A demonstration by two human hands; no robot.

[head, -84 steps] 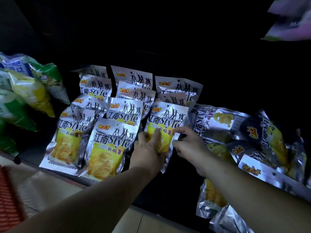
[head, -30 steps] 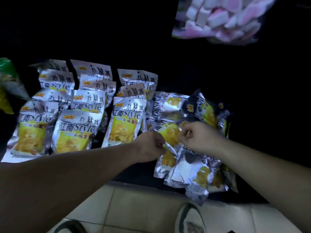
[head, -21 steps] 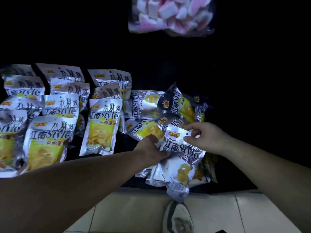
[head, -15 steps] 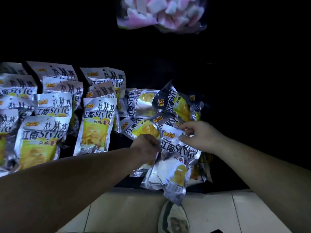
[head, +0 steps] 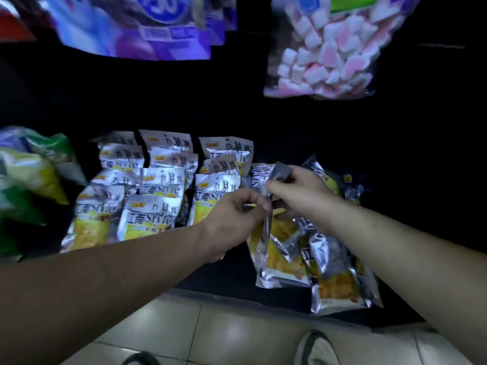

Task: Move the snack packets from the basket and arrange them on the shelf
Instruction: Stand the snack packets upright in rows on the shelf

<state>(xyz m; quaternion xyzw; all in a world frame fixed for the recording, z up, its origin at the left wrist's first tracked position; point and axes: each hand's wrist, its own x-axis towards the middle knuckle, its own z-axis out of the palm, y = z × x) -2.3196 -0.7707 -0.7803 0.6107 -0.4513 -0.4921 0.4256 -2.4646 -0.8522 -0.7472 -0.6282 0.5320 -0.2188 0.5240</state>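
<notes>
Several silver-and-yellow snack packets (head: pixel 147 219) stand in neat overlapping rows on the dark shelf (head: pixel 226 283). To their right lies a loose heap of the same packets (head: pixel 334 280). Above that heap, both hands hold one packet (head: pixel 276 248) by its top, so it hangs down. My left hand (head: pixel 237 219) pinches its upper left edge. My right hand (head: pixel 297 196) grips its upper right corner. The basket is not in view.
A bag of pink and white marshmallows (head: pixel 324 48) and purple bags (head: pixel 137 25) hang above. Green and yellow bags (head: pixel 29 177) crowd the shelf's left end. Pale floor tiles (head: pixel 210 330) and my shoes (head: pixel 319 349) lie below the shelf edge.
Both hands have lifted one packet off the heap and raised it slightly leftward. The camera has tilted upward, revealing the hanging bags above.
</notes>
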